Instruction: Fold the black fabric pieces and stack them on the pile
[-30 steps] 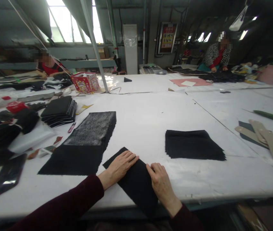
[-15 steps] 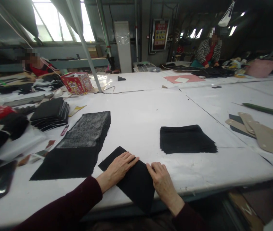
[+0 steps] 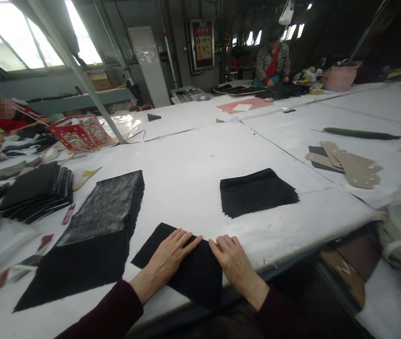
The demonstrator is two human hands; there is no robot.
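A black fabric piece lies at the table's front edge, its near corner hanging over the side. Across its upper part rests my left hand, fingers stretched out flat along the far edge. My right hand has curled fingers at the piece's right upper edge, index fingertip on the fold line; its thumb is hidden. To the left is a stack of black fabric pieces, its upper part topped with a speckled grey face. A second black fabric stack sits beyond my right hand.
Tan pattern pieces and a long green tapered object lie to the right. On the left are a dark folded stack and a red box. A slanted pole rises from the white table. Two people work farther back.
The view has turned to the right, so things on the table appear farther left. My right fingers have come slightly closer to my left hand along the fabric edge.
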